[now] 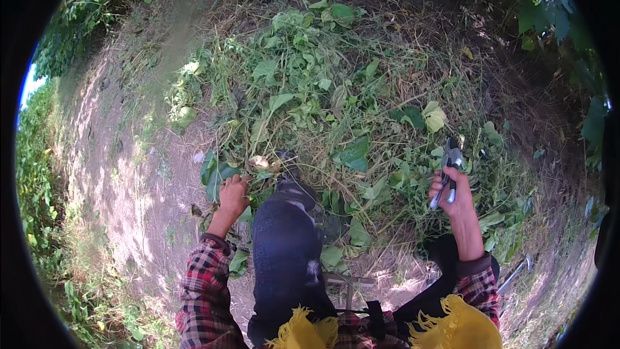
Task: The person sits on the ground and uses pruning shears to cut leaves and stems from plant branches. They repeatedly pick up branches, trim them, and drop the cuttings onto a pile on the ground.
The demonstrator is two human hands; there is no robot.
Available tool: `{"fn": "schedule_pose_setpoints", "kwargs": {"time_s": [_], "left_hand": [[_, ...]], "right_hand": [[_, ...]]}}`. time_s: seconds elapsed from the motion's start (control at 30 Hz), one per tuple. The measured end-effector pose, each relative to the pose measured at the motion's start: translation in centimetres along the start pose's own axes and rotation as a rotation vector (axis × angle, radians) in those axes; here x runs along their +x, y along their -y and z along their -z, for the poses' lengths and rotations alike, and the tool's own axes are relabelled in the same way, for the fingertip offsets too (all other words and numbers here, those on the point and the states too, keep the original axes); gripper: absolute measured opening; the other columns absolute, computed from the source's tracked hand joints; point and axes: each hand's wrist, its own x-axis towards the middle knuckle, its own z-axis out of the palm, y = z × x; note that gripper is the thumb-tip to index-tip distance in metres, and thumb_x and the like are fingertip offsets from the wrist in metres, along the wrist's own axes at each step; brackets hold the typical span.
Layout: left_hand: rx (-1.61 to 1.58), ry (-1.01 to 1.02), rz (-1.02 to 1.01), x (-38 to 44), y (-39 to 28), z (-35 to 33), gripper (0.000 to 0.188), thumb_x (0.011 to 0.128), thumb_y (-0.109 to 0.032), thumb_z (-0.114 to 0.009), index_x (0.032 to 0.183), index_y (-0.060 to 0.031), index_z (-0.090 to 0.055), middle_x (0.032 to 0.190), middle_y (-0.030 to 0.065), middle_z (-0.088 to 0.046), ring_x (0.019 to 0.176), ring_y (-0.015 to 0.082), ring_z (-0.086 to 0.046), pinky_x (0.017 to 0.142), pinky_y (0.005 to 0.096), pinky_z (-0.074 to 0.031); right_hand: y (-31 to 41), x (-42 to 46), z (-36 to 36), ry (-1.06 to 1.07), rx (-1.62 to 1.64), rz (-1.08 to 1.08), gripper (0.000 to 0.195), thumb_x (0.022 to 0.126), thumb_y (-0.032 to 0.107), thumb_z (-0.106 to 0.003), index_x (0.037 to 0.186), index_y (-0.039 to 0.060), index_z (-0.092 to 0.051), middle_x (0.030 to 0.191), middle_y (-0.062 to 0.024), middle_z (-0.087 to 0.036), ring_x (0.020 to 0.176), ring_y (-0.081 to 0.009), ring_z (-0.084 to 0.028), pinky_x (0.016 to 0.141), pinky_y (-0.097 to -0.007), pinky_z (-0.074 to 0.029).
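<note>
My right hand (455,194) holds a pair of pruning shears (453,157) with grey handles, its blades pointing away from me over the cut greenery. Low on the left, my left hand (234,197) has its fingers curled on a leafy plant stem, beside a broad dark green leaf (219,174); the fingertips are partly hidden. Close by that hand lies a pale tan, dried-looking plant piece (260,162). Before me spreads a heap of cut vines and leaves (310,77), some wilted. A pale yellow leaf (434,116) rests just beyond the shears.
My dark-trousered leg (288,252) extends into the heap between my hands. Bare, sun-dappled soil (126,165) runs along the left. Leafy plants (36,169) border the left side, and broad leaves (547,14) hang at upper right. A thin metal rod (513,276) lies at lower right.
</note>
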Motion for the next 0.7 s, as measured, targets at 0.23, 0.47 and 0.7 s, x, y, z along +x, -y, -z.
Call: {"fn": "schedule_pose_setpoints", "kwargs": {"time_s": [0.23,0.47,0.7], "left_hand": [[-0.150,0.020,-0.166,7.1,-5.3,6.8,0.030,0.079,-0.004,-0.053,0.105,-0.0099,-0.066,0.102,0.0161,-0.061,0.099,0.0352,-0.059,0.084,0.0423,-0.048],[-0.074,0.196,-0.696,15.7,-15.4,9.0,0.033,0.077,0.001,-0.053,0.108,-0.0050,-0.064,0.102,0.0138,-0.061,0.094,0.0326,-0.060,0.085,0.0410,-0.049],[-0.079,0.588,-0.762,23.4,-28.5,1.6,0.053,0.074,0.009,-0.046,0.123,-0.0055,-0.058,0.130,0.0205,-0.052,0.123,0.0327,-0.048,0.108,0.0391,-0.036]], "right_hand": [[0.2,-1.6,0.2,0.024,0.083,0.028,0.016,0.083,0.019,-0.061,0.086,0.0059,-0.053,0.070,-0.0017,-0.050,0.057,-0.0133,-0.047,0.053,-0.0306,-0.041],[1.4,-6.5,-1.1,0.097,0.147,0.001,0.027,0.083,0.019,-0.061,0.101,0.0019,-0.051,0.079,-0.0031,-0.048,0.065,-0.0131,-0.046,0.059,-0.0303,-0.039],[3.5,-9.8,0.0,0.057,0.251,-0.020,0.033,0.083,0.017,-0.062,0.108,-0.0007,-0.050,0.081,-0.0035,-0.045,0.070,-0.0143,-0.043,0.065,-0.0313,-0.038]]}}
